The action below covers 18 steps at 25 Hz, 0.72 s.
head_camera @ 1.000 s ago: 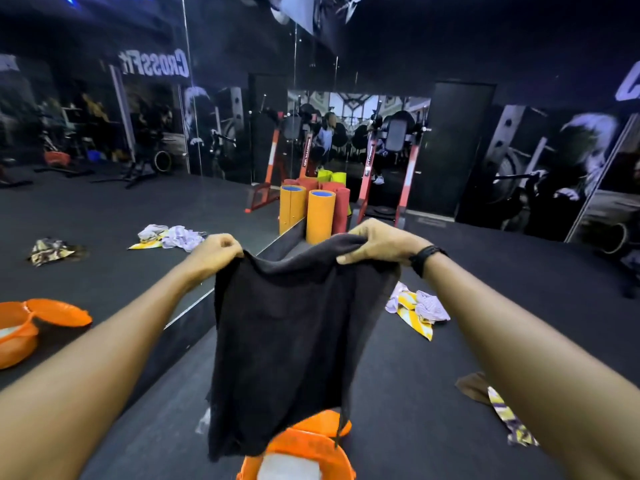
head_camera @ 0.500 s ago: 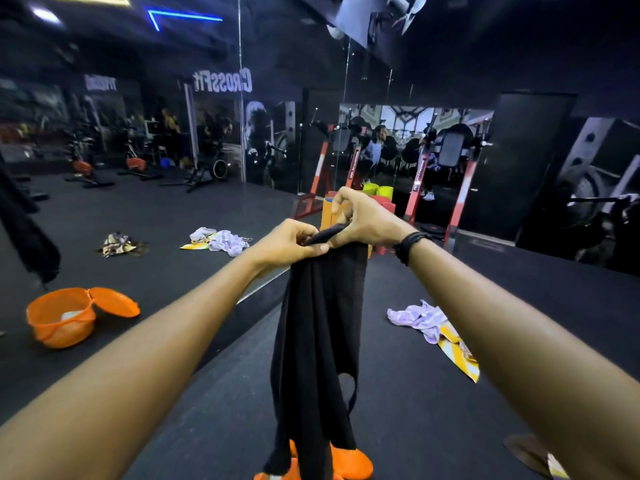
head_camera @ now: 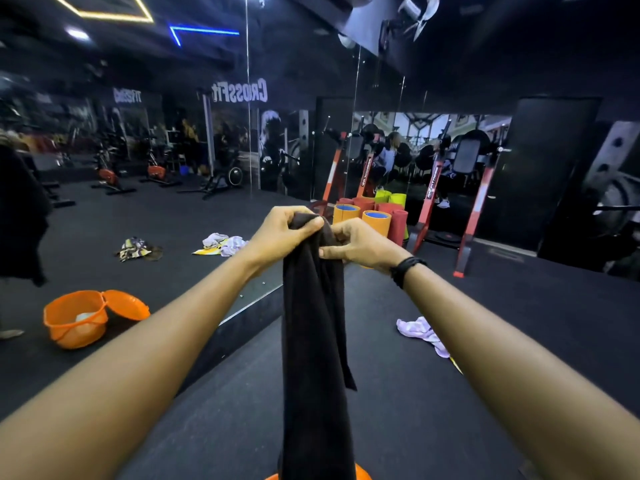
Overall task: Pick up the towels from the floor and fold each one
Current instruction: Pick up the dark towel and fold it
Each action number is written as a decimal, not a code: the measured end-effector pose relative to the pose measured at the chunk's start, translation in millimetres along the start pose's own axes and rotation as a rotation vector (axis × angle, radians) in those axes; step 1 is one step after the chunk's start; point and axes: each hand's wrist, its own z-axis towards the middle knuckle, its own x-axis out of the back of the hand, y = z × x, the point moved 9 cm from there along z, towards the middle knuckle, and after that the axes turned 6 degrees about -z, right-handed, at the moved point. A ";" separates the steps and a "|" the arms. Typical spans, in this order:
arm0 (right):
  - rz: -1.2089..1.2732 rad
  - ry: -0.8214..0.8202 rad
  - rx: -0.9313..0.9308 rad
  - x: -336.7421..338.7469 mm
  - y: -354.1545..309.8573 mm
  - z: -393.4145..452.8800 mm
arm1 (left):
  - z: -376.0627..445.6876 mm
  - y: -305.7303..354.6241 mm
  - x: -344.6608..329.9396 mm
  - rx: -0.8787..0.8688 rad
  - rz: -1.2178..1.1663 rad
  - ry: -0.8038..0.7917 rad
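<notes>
Dark, soft terry towel (head_camera: 313, 327) hangs in a long narrow drape, held up in front of the person above the matte black floor (head_camera: 519, 306). Left hand (head_camera: 282, 233) grips its bunched top; right hand (head_camera: 360, 245) pinches the cloth just beside it. Crumpled lilac towel (head_camera: 420, 332) lies right.

1. We hold the towel (head_camera: 313, 323) hanging between our arms, left hand (head_camera: 284, 233) and right hand (head_camera: 360, 245) together at its top.
2. A second towel (head_camera: 420, 332) lies on the floor (head_camera: 519, 323) to the right.
3. Rolled mats (head_camera: 375, 220) stand behind our hands.
4. A bucket (head_camera: 74, 323) sits far left.
</notes>
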 end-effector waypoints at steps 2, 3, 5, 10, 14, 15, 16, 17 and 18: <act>-0.026 -0.085 -0.052 -8.7 16.9 -14.9 | 5.7 9.4 13.7 -0.021 -0.080 0.110; -0.051 -0.119 -0.091 -13.4 29.0 -23.2 | 7.5 13.9 24.3 -0.024 -0.114 0.171; -0.112 -0.195 -0.163 -22.5 53.2 -40.3 | 6.7 19.1 52.1 -0.019 -0.144 0.312; -0.560 -0.202 -0.340 -14.3 111.9 -73.0 | -12.3 17.3 117.3 0.053 -0.362 0.670; -0.227 -0.093 -0.481 -7.3 122.2 -89.6 | -34.0 -16.7 132.0 0.252 -0.383 0.755; -0.082 -0.065 -0.471 -9.8 112.9 -89.1 | -40.0 -28.2 126.6 0.312 -0.383 0.729; 0.028 -0.025 -0.447 -10.9 101.0 -86.0 | -45.6 -43.7 118.8 0.382 -0.369 0.686; 0.113 0.021 -0.432 -11.6 91.1 -80.4 | -49.6 -57.8 108.4 0.443 -0.350 0.625; 0.185 0.067 -0.422 -12.2 80.4 -73.2 | -52.5 -71.3 95.3 0.492 -0.336 0.547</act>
